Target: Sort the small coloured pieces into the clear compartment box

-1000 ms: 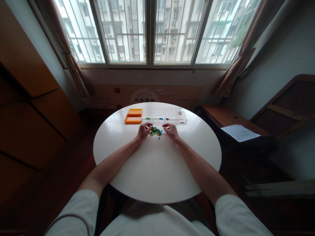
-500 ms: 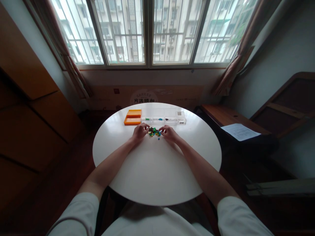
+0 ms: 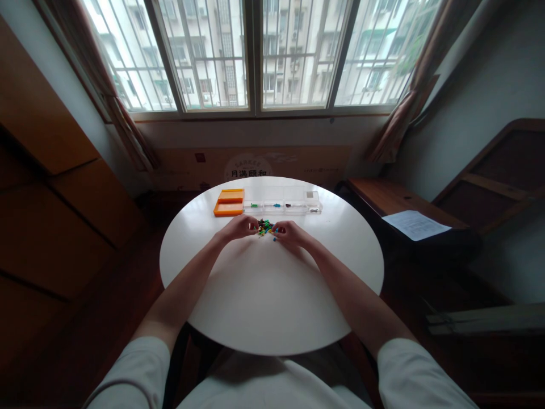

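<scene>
A little heap of small coloured pieces (image 3: 264,227), green, yellow, blue and dark, lies on the white round table (image 3: 268,295). At its left edge my left hand (image 3: 239,226) has its fingers curled in a pinch; anything between the tips is too small to make out. My right hand (image 3: 290,232) reaches the heap's right side with thumb and fingertips drawn together, their contents hidden. One blue piece (image 3: 275,240) lies just in front, apart from the heap. Behind the hands stands a clear compartment box (image 3: 293,210), holding green, blue, dark and pale pieces in separate compartments.
An orange tray (image 3: 230,203) adjoins the clear box's left end. Past the table's right edge, a sheet of paper (image 3: 415,225) rests on a wooden bench (image 3: 383,196). A printed carton (image 3: 298,162) stands beneath the barred window (image 3: 255,57).
My left hand has shifted slightly left and its fingers have curled in. My right hand has moved a little lower at the heap, its fingers closer together.
</scene>
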The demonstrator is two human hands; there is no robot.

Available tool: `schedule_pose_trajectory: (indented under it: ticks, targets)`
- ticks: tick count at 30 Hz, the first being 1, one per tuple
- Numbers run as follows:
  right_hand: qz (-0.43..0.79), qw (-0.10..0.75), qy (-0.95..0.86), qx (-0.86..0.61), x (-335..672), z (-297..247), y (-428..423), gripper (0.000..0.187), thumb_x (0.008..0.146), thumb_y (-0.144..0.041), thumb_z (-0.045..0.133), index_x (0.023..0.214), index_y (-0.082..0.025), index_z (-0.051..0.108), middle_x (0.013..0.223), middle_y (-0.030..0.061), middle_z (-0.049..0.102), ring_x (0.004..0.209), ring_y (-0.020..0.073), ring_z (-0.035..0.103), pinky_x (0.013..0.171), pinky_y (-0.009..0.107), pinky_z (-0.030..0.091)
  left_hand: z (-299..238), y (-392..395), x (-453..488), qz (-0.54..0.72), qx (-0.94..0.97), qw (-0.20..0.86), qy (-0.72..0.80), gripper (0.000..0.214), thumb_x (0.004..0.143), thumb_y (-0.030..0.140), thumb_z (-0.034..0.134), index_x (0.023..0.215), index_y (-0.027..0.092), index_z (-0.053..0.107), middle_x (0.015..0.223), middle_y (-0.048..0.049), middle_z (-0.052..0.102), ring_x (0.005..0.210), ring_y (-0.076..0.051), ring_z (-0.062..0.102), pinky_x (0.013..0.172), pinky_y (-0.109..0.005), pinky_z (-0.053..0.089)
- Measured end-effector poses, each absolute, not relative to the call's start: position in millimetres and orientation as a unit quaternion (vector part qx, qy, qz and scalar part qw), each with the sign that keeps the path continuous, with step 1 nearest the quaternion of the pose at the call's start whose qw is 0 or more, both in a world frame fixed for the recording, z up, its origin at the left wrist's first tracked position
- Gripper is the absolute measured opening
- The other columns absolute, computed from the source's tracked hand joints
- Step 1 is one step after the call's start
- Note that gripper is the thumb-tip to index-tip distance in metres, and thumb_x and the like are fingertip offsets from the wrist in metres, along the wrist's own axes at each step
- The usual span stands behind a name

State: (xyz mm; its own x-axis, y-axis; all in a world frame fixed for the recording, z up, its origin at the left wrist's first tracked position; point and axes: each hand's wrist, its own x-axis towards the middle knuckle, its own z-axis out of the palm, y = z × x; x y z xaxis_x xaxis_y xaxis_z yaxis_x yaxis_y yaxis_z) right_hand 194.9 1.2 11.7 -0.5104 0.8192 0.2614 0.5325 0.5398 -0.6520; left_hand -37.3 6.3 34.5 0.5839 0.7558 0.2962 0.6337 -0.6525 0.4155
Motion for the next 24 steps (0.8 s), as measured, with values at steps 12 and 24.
schedule_pose_trajectory:
  ticks: [12,24]
  targets:
    - [0.253,0.272,-0.836,-0.404,195,12,1,0.020,0.074,-0.024,0.057,0.087,-0.015,0.068,0.060,-0.0008,0.058,0.052,0.0084,0.047,0.052,0.018,0.033,36,0,-30,0.215,0.887,0.139,0.385,0.019,0.071,0.023,0.059,0.086,0.023,0.071,0.081,-0.0023,0.063,0.064,-0.010,0.054,0.058,-0.018,0.037]
    - [0.271,0.281,-0.821,-0.416,195,12,1,0.021,0.073,-0.026,0.058,0.088,-0.016,0.068,0.063,-0.0003,0.060,0.054,0.0086,0.048,0.053,0.018,0.034,33,1,-28,0.224,0.875,0.158,0.398,0.016,0.069,0.027,0.062,0.082,0.024,0.071,0.077,-0.0013,0.063,0.064,-0.011,0.054,0.059,-0.018,0.037]
